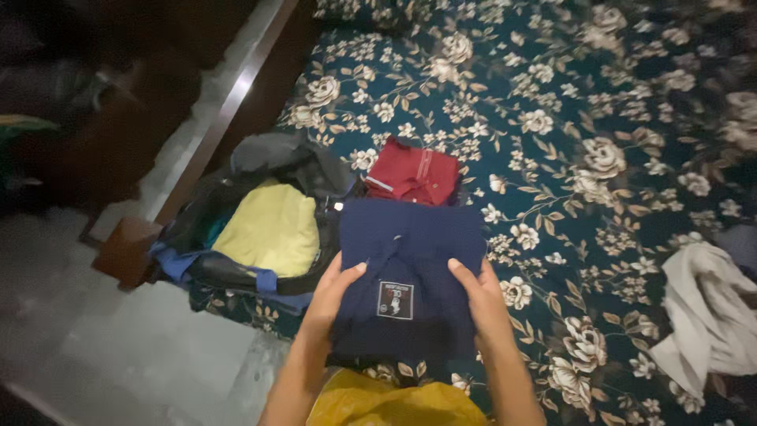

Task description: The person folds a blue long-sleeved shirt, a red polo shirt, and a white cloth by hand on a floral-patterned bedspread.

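I see 2 hands at lower centre | left hand (335, 293) and right hand (479, 293) each closed on a side edge of the folded navy garment (406, 276) | red garment (414, 172) just above | open bag (260, 229) at left

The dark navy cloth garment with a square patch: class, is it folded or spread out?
Folded: the dark navy cloth garment forms a compact rectangle between the left hand and right hand.

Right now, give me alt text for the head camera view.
Two hands, left hand and right hand, grip a folded navy garment over a dark floral bedspread. Behind it lie a folded red garment and an open bag.
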